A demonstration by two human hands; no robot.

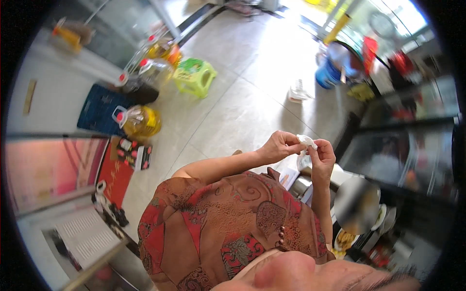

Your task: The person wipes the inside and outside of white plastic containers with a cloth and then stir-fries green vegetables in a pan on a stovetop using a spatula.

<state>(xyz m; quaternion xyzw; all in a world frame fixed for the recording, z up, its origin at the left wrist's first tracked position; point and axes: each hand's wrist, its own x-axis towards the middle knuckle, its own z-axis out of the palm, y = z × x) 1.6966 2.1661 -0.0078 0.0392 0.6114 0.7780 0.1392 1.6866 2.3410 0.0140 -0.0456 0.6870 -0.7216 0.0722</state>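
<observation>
Near the picture's middle, just beyond my patterned brown-and-red shirt [218, 214], both hands meet at a small white crumpled piece [306, 140]. Whether it is dough, tissue or something else, I cannot tell. My left hand [279, 146] pinches its left end between thumb and fingers. On its right end are the thumb and fingertips of my right hand [323, 156]. Below the hands, partly hidden by my right forearm, are a metal container [301, 186] and a white surface.
Plates of food [345, 240] stand at the lower right. A green plastic stool [194, 77], oil bottles [142, 122] and a blue crate [103, 109] stand at the left. A small white object [298, 94] lies on the tiled floor [233, 109]; a blue bucket [327, 72] stands beyond.
</observation>
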